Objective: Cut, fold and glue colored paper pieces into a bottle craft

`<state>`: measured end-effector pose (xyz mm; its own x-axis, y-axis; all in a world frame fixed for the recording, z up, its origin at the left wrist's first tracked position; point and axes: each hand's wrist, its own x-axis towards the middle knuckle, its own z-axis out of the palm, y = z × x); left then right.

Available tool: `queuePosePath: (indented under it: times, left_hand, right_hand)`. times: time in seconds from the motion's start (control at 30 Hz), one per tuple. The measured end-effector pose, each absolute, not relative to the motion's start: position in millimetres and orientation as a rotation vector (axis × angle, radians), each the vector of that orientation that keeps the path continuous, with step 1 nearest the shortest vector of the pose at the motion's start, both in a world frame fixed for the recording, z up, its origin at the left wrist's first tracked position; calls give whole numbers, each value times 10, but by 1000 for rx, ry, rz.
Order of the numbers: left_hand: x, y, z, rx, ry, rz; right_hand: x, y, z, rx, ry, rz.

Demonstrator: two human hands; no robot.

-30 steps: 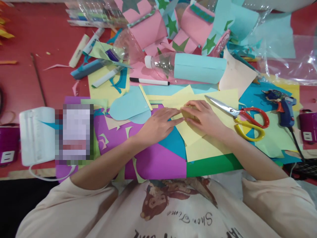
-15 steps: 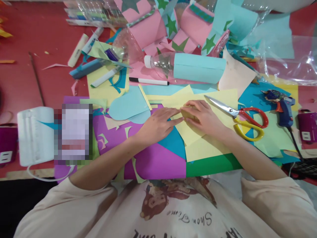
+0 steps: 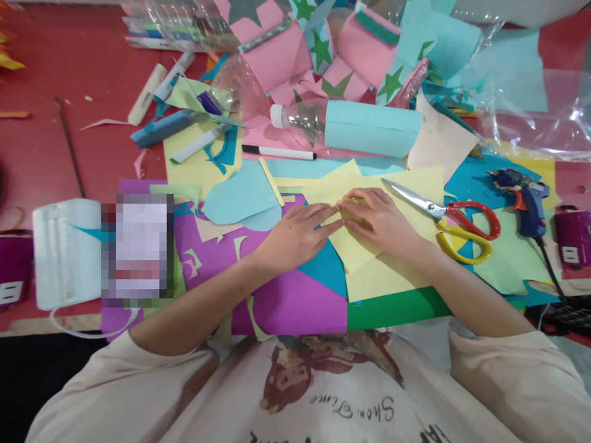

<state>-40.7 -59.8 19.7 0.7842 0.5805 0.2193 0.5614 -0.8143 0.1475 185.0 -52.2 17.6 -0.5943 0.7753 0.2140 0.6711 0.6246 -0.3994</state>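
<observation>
**Two hands pressing a yellow fold amid paper scraps**

The right hand (image 3: 386, 223) curls its fingers (image 3: 357, 198) narrowly around a small folded yellow piece (image 3: 351, 213), pinching it just above the middle of the frame. The left hand (image 3: 295, 237) lies flat, fingers stretched out and close together, their tips touching the fold's left edge. Both rest on a yellow sheet (image 3: 373, 271), which overlaps a purple sheet (image 3: 290, 298) and a green sheet (image 3: 392, 307) toward the lower edge.

Just right of the right hand lie scissors (image 3: 450, 218) with red and yellow handles; farther right is a blue glue gun (image 3: 526, 197). Above the hands are a black marker (image 3: 277, 151) and a plastic bottle (image 3: 323, 123) on its side, wrapped in light blue paper. Pink and blue cuttings crowd the top. The red table (image 3: 69, 154) shows bare at the upper left, with a white mask (image 3: 64, 252) at the left edge.
</observation>
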Motion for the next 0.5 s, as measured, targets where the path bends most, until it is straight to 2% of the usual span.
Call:
queuePosePath:
  times: [0.5]
  left_hand:
    - [-393,-612,217,2932,932,430]
  right_hand:
    - [1852,-520,192,-1162,-2491,458]
